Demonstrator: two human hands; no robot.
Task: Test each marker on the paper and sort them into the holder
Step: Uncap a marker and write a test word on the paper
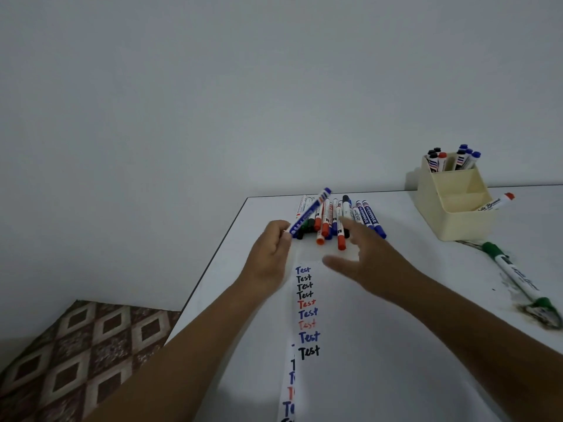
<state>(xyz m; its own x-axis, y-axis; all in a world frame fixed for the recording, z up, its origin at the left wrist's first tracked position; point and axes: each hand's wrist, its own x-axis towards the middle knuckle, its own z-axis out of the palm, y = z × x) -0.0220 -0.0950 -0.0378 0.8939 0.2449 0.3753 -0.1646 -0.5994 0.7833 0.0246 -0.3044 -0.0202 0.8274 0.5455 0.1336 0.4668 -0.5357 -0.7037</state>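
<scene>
My left hand (269,254) pinches a blue marker (310,212) by its near end; the marker slants up and away over the pile. Several capped markers (338,219) in blue, red, black and green lie in a heap at the table's far edge. My right hand (362,254) hovers with spread fingers just in front of the heap, holding nothing. A paper strip (307,312) with "Test" written several times in blue, black and red runs toward me between my arms. The cream holder (454,205) at the far right has markers standing in its back compartments.
A red-capped marker (495,204) leans in the holder's front section. A green marker (515,274) lies on the table to the right beside dark smudges. The white table (396,345) ends at the left edge, with patterned floor (79,354) below.
</scene>
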